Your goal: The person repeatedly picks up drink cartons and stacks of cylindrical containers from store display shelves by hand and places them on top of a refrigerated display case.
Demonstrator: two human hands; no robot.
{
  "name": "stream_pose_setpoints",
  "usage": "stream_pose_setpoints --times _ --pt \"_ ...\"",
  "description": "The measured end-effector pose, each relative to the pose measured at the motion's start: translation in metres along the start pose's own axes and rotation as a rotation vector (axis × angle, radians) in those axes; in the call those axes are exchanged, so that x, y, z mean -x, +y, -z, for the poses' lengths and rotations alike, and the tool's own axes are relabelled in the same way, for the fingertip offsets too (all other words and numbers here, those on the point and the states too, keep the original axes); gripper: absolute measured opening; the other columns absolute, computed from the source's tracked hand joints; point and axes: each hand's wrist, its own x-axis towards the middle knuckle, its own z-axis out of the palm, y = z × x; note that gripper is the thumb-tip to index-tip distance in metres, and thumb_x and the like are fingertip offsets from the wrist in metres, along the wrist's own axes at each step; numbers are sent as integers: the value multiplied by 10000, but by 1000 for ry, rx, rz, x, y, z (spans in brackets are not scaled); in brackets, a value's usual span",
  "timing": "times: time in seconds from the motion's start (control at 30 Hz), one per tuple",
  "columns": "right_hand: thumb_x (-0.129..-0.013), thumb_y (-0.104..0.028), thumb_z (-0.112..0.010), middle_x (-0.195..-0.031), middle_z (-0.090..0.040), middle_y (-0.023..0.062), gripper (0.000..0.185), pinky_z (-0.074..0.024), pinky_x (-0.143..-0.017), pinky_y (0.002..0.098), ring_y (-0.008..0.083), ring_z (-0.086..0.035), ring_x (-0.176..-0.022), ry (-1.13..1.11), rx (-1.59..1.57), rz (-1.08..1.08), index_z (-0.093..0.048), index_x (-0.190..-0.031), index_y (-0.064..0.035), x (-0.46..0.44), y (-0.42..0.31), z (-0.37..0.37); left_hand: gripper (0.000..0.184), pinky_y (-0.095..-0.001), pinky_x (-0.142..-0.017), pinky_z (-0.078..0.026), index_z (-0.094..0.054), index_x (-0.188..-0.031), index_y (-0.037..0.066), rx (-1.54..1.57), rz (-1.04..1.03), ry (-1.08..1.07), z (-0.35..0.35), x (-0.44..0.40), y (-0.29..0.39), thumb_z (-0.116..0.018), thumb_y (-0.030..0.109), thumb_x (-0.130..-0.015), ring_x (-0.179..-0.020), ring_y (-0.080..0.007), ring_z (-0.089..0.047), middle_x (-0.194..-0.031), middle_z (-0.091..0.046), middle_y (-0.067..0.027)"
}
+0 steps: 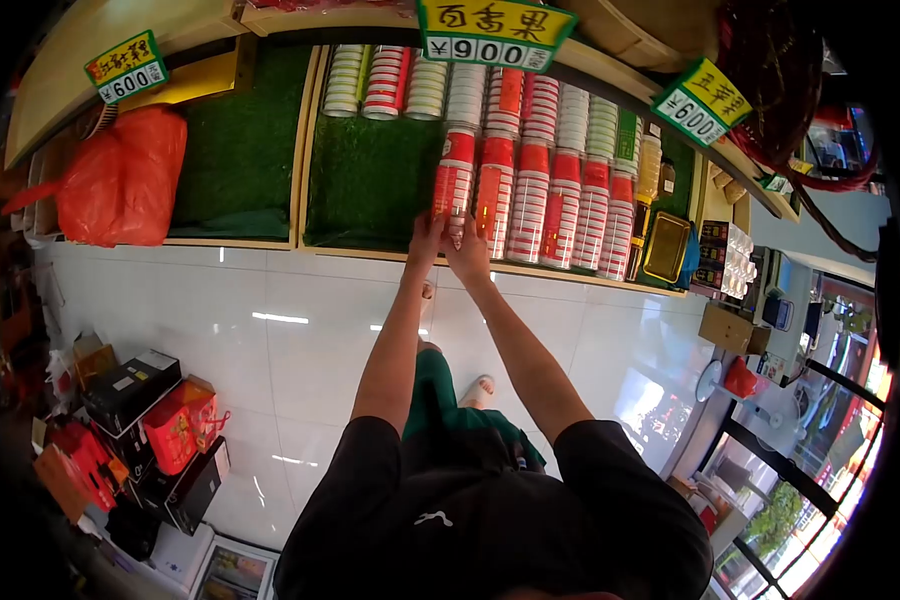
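A tall clear-wrapped pack of stacked disposable cups [454,180], with a red label, lies at the left end of the front row in the green-lined shelf bay. My left hand [426,243] closes against the left side of its near end. On the other side, my right hand [469,254] grips that same end, fingers partly hidden by the pack. Close beside it on the right is another red-labelled cup pack [494,190], and several more follow in the row. Behind them stand further packs of cups [466,95] in white, red and green.
Wooden dividers [308,150] separate the bays. A red plastic bag [125,175] sits in the left bay; a gold tray [666,248] is at the right. Price signs [498,33] overhang the shelf. Black boxes [133,388] and red bags [178,428] stand on the tiled floor.
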Motion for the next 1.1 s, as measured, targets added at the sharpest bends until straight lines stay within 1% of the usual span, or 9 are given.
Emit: stream_pose_setpoints --times 0.07,0.2,0.27,0.33,0.43,0.6,0.73,0.83,1.1 --pt "-747 -221 -635 -1205 -485 264 685 -464 -860 456 413 -541 -1031 95 -79 72 -353 -1351 -60 4 7 -9 619 -295 -803 -464 -498 -1157 -25 -481 162 -48 2 0 5 -651 434 -772 -908 -196 -604 -990 -617 -155" --pt "-777 -72 -567 -1184 -524 174 610 -493 -832 324 278 -557 -1050 -8 -293 109 -362 -1351 -53 27 13 21 627 -301 -817 -471 -512 -1114 -24 -641 225 -133 3 -1 12 -734 390 -699 -925 -165 -600 -958 -623 -129" --pt "-816 -67 -558 -1153 -546 144 576 -497 -815 307 240 -567 -1041 -17 -355 158 -356 -1355 -65 45 11 46 600 -336 -878 -448 -520 -1095 -26 -163 189 -292 2 37 58 -773 317 -672 -997 -180 -574 -1011 -605 -137" --pt "-827 -157 -618 -1236 -482 184 610 -515 -771 324 234 -596 -969 -190 -728 -111 -347 -1371 -95 77 4 80 725 -345 -912 -427 -434 -1189 -25 -251 116 -282 8 91 87 -804 262 -635 -1078 -199 -519 -1143 -532 -149" --pt "-782 -232 -700 -1252 -477 171 766 -516 -787 337 245 -585 -1011 -85 -861 -42 -268 -1398 -85 141 9 130 881 -347 -944 -402 -313 -1282 -8 -337 -142 -536 20 161 80 -826 201 -596 -1134 -218 -474 -1226 -464 -138" --pt "-608 -214 -837 -1348 -392 137 1016 -480 -888 402 277 -517 -1129 104 -795 186 -224 -1406 -78 318 58 221 917 -360 -965 -384 -278 -1291 13 -445 -96 -951 -18 304 54 -831 164 -576 -1156 -227 -445 -1225 -446 -131" --pt "-588 -228 -858 -1292 -467 123 1002 -455 -929 409 245 -497 -1164 496 -895 42 -267 -1382 -72 503 129 227 950 -365 -945 -398 -232 -1291 16 -650 -228 -1386 -65 401 -13 -840 191 -582 -1132 -258 -442 -1201 -417 -164" --pt "-611 -156 -850 -1178 -561 64 672 -431 -943 355 164 -513 -1116 864 -1018 -10 -531 -1192 -49 629 161 231 968 -361 -969 -372 -253 -1310 31 -768 -298 -1708 -122 494 -47 -849 201 -566 -1155 -256 -427 -1208 -420 -161" --pt "-603 -165 -853 -1088 -611 59 631 -460 -901 338 155 -574 -1020 1716 -750 -436 -555 -1146 -47 817 190 139 943 -387 -964 -389 -327 -1345 44 -660 -471 -2469 -180 716 -137 -838 176 -563 -1133 -302 -471 -1215 -446 -178"
